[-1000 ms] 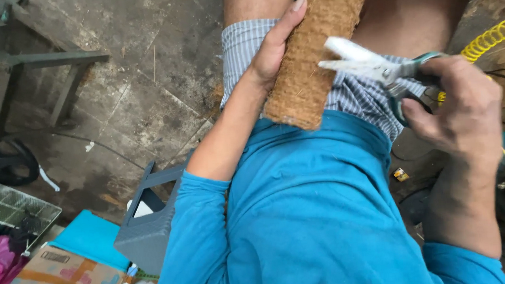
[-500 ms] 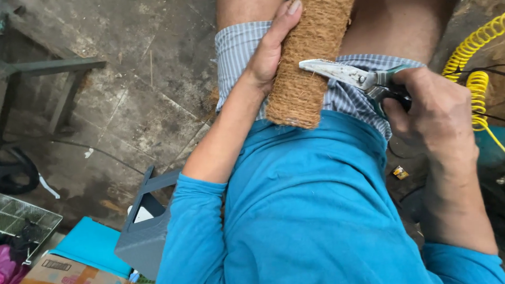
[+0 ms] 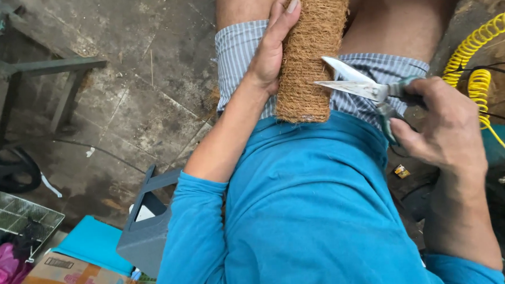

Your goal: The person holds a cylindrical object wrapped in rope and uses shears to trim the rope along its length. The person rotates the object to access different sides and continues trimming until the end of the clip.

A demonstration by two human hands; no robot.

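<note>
1. The coir-wrapped pole (image 3: pixel 311 54) lies along the person's lap, between the thighs, its long axis running straight away from the body; its near end rests at the hem of the blue shirt (image 3: pixel 312 213).
2. The left hand (image 3: pixel 271 50) lies flat against the pole's left side, fingers stretched along its length, steadying it rather than closing round it.
3. The right hand (image 3: pixel 439 128) is closed on the handles of a pair of scissors (image 3: pixel 364 89), whose blades stand parted.
4. The blades point leftwards, across the pole's axis, with their tips over its right flank near the lower end; whether they touch the fibre cannot be told.
5. The right hand sits well to the right of the pole, while the left is already on it.
6. A yellow coiled hose (image 3: pixel 481 52) hangs further right.
</note>
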